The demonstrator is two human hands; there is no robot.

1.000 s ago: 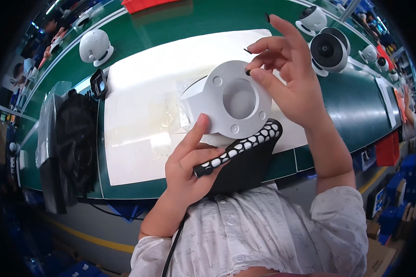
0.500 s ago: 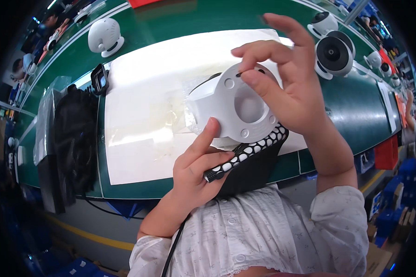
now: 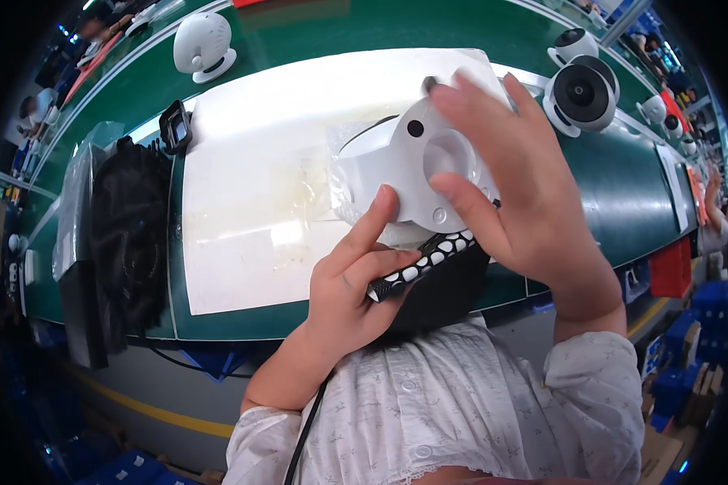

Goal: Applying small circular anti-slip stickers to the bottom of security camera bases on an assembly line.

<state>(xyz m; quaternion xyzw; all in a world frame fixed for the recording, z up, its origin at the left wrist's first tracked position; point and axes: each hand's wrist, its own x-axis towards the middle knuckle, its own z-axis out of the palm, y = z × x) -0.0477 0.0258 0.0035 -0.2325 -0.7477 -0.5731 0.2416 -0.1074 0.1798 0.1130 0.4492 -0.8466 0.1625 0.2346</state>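
A white camera with a round base (image 3: 418, 184) lies tipped on a clear plastic wrap (image 3: 341, 194), its base facing up. On the base's upper left sits a small black round pad (image 3: 415, 128). My left hand (image 3: 352, 295) is closed on a black strip with white round spots (image 3: 425, 263), while its index finger rests against the camera's side. Over the base's right side is my right hand (image 3: 514, 178), fingers stretched apart and partly smeared, the thumb by the central recess. A dark bit at a fingertip is too blurred to make out.
A white sheet (image 3: 243, 242) covers the green bench. To its left lie a black cloth-like bundle (image 3: 129, 242) and a small black frame (image 3: 175, 128). One white camera (image 3: 203, 44) stands at the far left, several others, including a black-fronted one (image 3: 581, 93), at the far right.
My right hand has opened from a pinch at the base's upper edge and spread across it. A black pad now shows on a round spot that was white. The camera has shifted slightly.
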